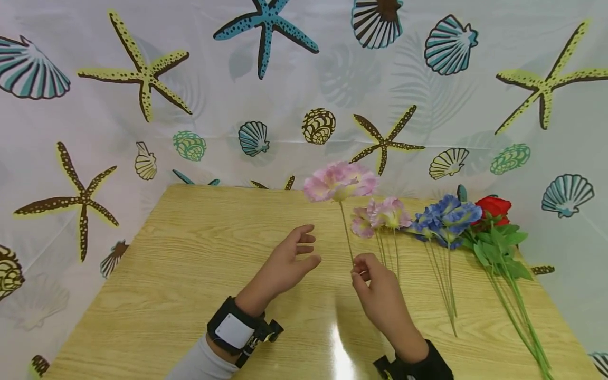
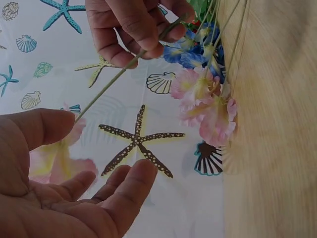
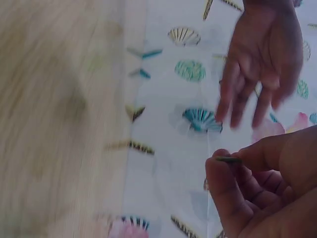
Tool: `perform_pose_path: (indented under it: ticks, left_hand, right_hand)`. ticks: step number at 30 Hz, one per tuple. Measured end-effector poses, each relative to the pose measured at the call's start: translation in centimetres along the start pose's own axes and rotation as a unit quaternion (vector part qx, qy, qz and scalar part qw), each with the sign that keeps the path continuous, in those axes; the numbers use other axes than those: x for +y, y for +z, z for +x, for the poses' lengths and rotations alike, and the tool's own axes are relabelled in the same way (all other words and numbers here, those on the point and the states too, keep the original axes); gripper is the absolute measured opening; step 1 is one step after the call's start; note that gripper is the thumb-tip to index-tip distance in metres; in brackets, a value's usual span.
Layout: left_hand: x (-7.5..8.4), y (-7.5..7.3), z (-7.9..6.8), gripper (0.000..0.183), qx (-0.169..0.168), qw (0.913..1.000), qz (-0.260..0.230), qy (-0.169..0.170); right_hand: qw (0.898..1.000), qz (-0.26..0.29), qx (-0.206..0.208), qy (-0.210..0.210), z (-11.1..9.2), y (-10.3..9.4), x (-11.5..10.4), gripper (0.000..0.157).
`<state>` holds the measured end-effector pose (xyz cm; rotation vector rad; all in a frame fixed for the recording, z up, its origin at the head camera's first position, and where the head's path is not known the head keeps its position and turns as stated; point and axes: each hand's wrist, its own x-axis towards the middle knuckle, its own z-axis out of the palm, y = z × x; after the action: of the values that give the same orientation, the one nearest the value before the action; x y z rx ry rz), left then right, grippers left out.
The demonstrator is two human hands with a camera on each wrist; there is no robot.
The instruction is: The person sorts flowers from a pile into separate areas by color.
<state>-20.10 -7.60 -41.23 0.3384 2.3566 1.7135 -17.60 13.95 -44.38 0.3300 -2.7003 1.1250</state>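
A pink artificial flower (image 1: pixel 341 182) stands upright above the table, its thin green stem (image 2: pixel 106 87) pinched near the lower end between the thumb and fingers of my right hand (image 1: pixel 382 295). In the right wrist view the stem's cut end (image 3: pixel 229 159) shows at those fingertips. My left hand (image 1: pixel 287 264) is held to the left of the stem, fingers spread and loosely bent, with nothing in its grasp. In the left wrist view, the flower's petals appear behind that hand's thumb and fingers.
To the right on the wooden table (image 1: pixel 199 253) lie more pink flowers (image 1: pixel 387 214), blue flowers (image 1: pixel 444 219) and a red rose (image 1: pixel 494 208) with green leaves, stems toward me. A white cloth (image 1: pixel 285 105) printed with shells and starfish hangs behind the table.
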Motion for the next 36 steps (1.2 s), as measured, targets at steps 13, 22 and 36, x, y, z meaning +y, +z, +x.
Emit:
perform_pose_path:
  ticks: [13, 22, 36]
  left_hand:
    - [-3.2, -1.3, -1.5, 0.062, 0.013, 0.9989, -0.001, -0.044]
    - [-4.2, -1.4, -1.8, 0.060, 0.015, 0.9984, -0.011, -0.053]
    - [-4.5, -0.9, -2.1, 0.060, 0.008, 0.9975, -0.022, -0.067]
  right_hand:
    - [0.993, -0.097, 0.020, 0.070, 1.4, -4.4, 6.1, 0.026]
    - [0.983, -0.050, -0.048, 0.173, 1.6, -3.9, 8.5, 0.033]
    - [0.978, -0.059, -0.065, 0.190, 1.8, -4.7, 9.5, 0.040]
